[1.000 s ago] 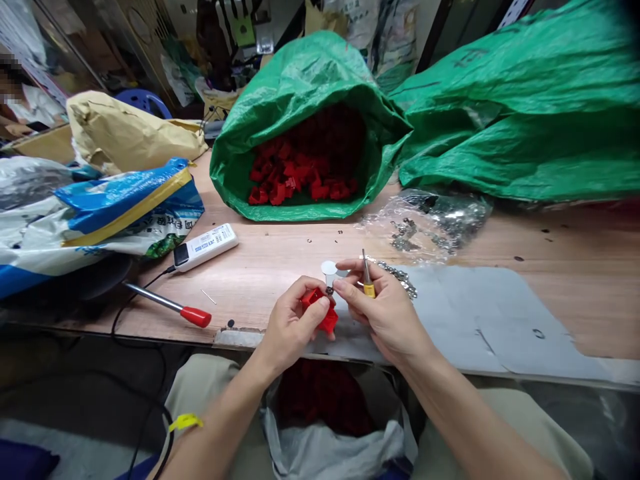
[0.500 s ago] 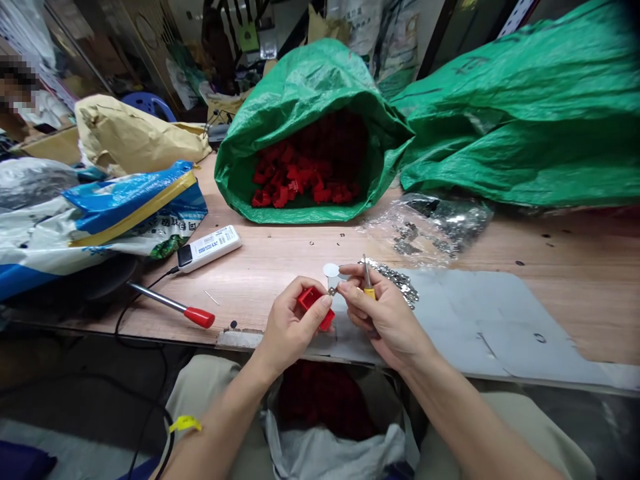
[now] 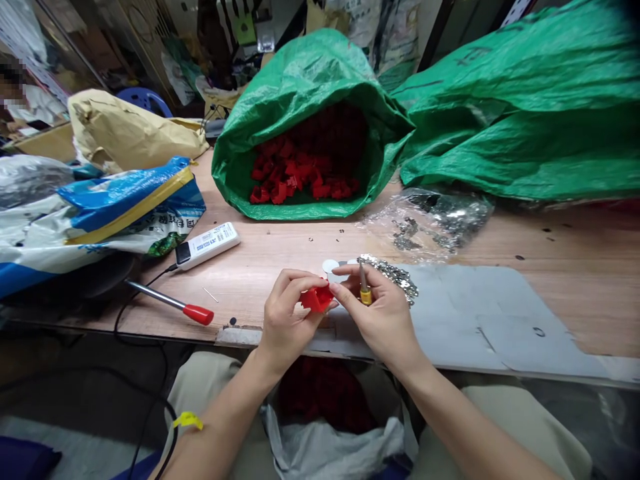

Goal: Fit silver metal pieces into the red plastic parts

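My left hand (image 3: 284,319) pinches a small red plastic part (image 3: 316,298) just above the table's front edge. My right hand (image 3: 381,313) meets it from the right, thumb and forefinger touching the part. A small screwdriver with a yellow collar (image 3: 364,288) is tucked in the right hand, tip pointing up. A white round disc (image 3: 330,266) lies on the table just behind the fingers. A pile of small silver metal pieces (image 3: 393,273) sits on the grey sheet (image 3: 480,313) behind my right hand.
An open green sack (image 3: 300,87) of red parts lies at the back centre, another green sack (image 3: 525,113) to its right. A clear bag of metal pieces (image 3: 435,220), a white remote-like device (image 3: 205,245), a red-handled tool (image 3: 170,305) and a blue-white bag (image 3: 100,207) lie around. A bag of red parts (image 3: 325,413) sits in my lap.
My left hand has turned the red part and lifted it slightly; my fingers now cover more of it. My right hand has closed in on it. The view shifted a little.
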`<action>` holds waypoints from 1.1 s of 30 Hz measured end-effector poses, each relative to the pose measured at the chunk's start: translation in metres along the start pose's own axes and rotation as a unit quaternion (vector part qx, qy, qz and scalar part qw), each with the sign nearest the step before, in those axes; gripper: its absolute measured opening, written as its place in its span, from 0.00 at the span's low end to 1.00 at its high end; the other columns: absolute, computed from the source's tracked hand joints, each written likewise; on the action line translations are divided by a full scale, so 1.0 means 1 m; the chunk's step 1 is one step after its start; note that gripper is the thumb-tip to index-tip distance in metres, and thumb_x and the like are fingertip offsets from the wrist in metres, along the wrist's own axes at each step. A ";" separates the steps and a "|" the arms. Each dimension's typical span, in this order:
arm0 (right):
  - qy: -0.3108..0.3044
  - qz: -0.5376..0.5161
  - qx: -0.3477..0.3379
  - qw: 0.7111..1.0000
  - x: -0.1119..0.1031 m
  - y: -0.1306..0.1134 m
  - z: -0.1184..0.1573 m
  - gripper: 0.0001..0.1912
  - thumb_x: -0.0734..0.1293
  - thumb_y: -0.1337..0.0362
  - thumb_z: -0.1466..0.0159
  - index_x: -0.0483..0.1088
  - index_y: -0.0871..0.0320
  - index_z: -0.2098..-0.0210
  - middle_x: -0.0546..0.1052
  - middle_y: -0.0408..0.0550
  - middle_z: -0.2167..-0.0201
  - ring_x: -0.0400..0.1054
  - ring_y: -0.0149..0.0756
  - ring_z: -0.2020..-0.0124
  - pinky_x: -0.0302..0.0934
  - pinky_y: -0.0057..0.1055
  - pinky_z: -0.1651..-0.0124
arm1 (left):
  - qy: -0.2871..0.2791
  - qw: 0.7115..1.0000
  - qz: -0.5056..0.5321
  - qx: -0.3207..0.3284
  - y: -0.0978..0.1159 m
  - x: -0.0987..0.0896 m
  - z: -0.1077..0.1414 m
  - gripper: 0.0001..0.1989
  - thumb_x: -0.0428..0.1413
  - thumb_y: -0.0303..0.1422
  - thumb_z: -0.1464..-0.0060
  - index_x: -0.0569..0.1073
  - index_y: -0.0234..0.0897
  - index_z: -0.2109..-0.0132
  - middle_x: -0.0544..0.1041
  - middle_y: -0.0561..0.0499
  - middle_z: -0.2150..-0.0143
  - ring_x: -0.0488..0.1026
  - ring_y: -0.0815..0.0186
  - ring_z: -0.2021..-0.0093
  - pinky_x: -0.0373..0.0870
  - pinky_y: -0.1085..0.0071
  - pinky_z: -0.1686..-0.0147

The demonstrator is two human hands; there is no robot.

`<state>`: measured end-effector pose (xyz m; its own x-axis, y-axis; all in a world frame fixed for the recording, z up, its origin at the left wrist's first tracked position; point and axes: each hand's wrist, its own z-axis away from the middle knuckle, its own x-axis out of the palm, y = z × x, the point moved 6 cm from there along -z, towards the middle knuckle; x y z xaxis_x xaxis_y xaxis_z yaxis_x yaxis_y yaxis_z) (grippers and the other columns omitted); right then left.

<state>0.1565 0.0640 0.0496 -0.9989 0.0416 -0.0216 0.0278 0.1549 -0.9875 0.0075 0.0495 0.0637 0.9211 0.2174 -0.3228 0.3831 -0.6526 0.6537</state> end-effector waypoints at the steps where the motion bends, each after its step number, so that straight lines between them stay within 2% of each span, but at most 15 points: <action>1: -0.002 0.000 0.000 1.000 0.001 0.000 0.000 0.10 0.72 0.60 0.39 0.74 0.56 0.60 0.75 0.41 0.74 0.70 0.32 0.73 0.66 0.28 0.67 | 0.005 1.000 -0.005 0.007 0.001 -0.001 0.000 0.14 0.65 0.27 0.47 0.75 0.39 0.54 0.74 0.49 0.59 0.74 0.67 0.58 0.75 0.71 0.58; 4: -0.014 -0.024 0.019 0.999 0.003 0.002 0.000 0.11 0.73 0.59 0.39 0.73 0.56 0.60 0.75 0.42 0.73 0.71 0.33 0.71 0.67 0.28 0.66 | 0.016 0.999 -0.015 0.028 0.004 -0.002 0.000 0.15 0.66 0.25 0.48 0.76 0.39 0.53 0.76 0.49 0.59 0.75 0.67 0.59 0.75 0.71 0.58; 7: -0.057 -0.110 0.100 0.987 0.006 0.011 -0.001 0.18 0.76 0.57 0.43 0.72 0.56 0.57 0.72 0.39 0.73 0.65 0.26 0.77 0.60 0.21 0.76 | 0.019 0.999 -0.009 0.033 0.004 -0.003 0.002 0.16 0.67 0.25 0.49 0.76 0.39 0.53 0.77 0.50 0.60 0.75 0.68 0.61 0.75 0.72 0.61; 8: -0.081 -0.152 0.146 0.974 0.008 0.015 -0.001 0.20 0.77 0.56 0.44 0.71 0.56 0.56 0.70 0.38 0.72 0.61 0.22 0.79 0.54 0.18 0.80 | 0.021 0.999 -0.005 0.034 0.004 -0.003 0.003 0.17 0.67 0.26 0.50 0.77 0.39 0.53 0.77 0.50 0.61 0.75 0.68 0.62 0.75 0.72 0.61; 10: -0.136 -0.238 0.247 0.929 0.014 0.022 0.004 0.23 0.78 0.57 0.45 0.69 0.55 0.56 0.66 0.36 0.71 0.51 0.17 0.82 0.41 0.15 0.84 | 0.027 0.999 0.004 0.033 0.004 -0.003 0.005 0.19 0.68 0.25 0.52 0.77 0.40 0.52 0.78 0.50 0.60 0.76 0.68 0.62 0.75 0.72 0.62; 12: -0.183 -0.297 0.316 0.882 0.018 0.024 0.009 0.23 0.79 0.59 0.45 0.67 0.54 0.57 0.64 0.35 0.72 0.46 0.16 0.82 0.35 0.14 0.84 | 0.033 0.999 0.012 0.026 0.004 -0.004 0.006 0.20 0.69 0.25 0.53 0.77 0.40 0.52 0.78 0.50 0.60 0.76 0.68 0.62 0.75 0.72 0.62; 13: -0.197 -0.310 0.329 0.870 0.018 0.023 0.010 0.22 0.79 0.60 0.45 0.66 0.55 0.57 0.63 0.35 0.72 0.45 0.16 0.82 0.34 0.14 0.84 | 0.035 0.999 0.014 0.021 0.003 -0.004 0.006 0.20 0.69 0.24 0.53 0.77 0.40 0.52 0.79 0.50 0.60 0.77 0.67 0.62 0.75 0.72 0.62; 15: -0.215 -0.311 0.328 0.866 0.016 0.021 0.009 0.21 0.78 0.61 0.44 0.66 0.55 0.58 0.62 0.34 0.74 0.43 0.18 0.82 0.33 0.14 0.84 | 0.039 0.999 0.013 0.010 0.002 -0.005 0.006 0.21 0.69 0.24 0.54 0.77 0.41 0.52 0.79 0.51 0.60 0.77 0.67 0.61 0.76 0.72 0.61; 17: -0.227 -0.289 0.311 0.877 0.013 0.019 0.007 0.20 0.78 0.59 0.43 0.67 0.56 0.59 0.59 0.33 0.77 0.42 0.19 0.81 0.33 0.14 0.84 | 0.045 0.999 0.007 0.004 0.002 -0.006 0.005 0.21 0.69 0.24 0.54 0.77 0.41 0.52 0.79 0.51 0.60 0.78 0.67 0.61 0.76 0.71 0.60; 20: -0.228 -0.215 0.272 0.910 0.009 0.019 0.003 0.18 0.75 0.53 0.41 0.69 0.58 0.61 0.56 0.32 0.82 0.41 0.21 0.82 0.33 0.16 0.84 | 0.049 0.999 0.001 0.008 0.003 -0.008 0.004 0.21 0.70 0.25 0.54 0.78 0.41 0.52 0.80 0.51 0.59 0.79 0.67 0.61 0.77 0.71 0.60; 24: -0.213 -0.104 0.217 0.947 0.002 0.020 -0.002 0.21 0.73 0.46 0.41 0.69 0.59 0.69 0.58 0.33 0.87 0.43 0.22 0.85 0.35 0.19 0.83 | 0.048 0.998 -0.009 0.026 0.007 -0.008 0.004 0.20 0.69 0.26 0.53 0.78 0.41 0.52 0.81 0.50 0.59 0.80 0.65 0.60 0.78 0.69 0.60; 27: -0.226 -0.050 0.175 0.957 -0.001 0.017 -0.003 0.23 0.70 0.44 0.39 0.70 0.59 0.72 0.59 0.35 0.87 0.46 0.23 0.85 0.38 0.21 0.82 | 0.044 0.998 -0.015 0.036 0.009 -0.008 0.004 0.20 0.69 0.25 0.53 0.78 0.42 0.52 0.82 0.50 0.58 0.80 0.65 0.59 0.80 0.69 0.60; 30: -0.237 -0.007 0.139 0.961 -0.003 0.011 -0.004 0.23 0.68 0.45 0.37 0.72 0.60 0.71 0.60 0.36 0.86 0.49 0.25 0.84 0.40 0.23 0.81 | 0.043 0.998 -0.019 0.040 0.010 -0.009 0.004 0.19 0.69 0.26 0.52 0.78 0.42 0.52 0.82 0.49 0.57 0.81 0.63 0.59 0.81 0.67 0.60; 33: -0.211 0.044 0.093 0.972 -0.001 0.003 -0.004 0.20 0.69 0.48 0.38 0.72 0.60 0.72 0.64 0.38 0.83 0.54 0.27 0.81 0.46 0.25 0.78 | 0.036 0.997 -0.027 0.061 0.014 -0.012 0.006 0.18 0.68 0.25 0.51 0.78 0.42 0.52 0.83 0.50 0.58 0.82 0.63 0.60 0.82 0.68 0.61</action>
<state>0.1582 0.0685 0.0472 -0.9206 -0.3683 -0.1302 0.1456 -0.0143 -0.9892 0.0016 0.0330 0.0729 0.9033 0.3035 -0.3032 0.4257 -0.7213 0.5463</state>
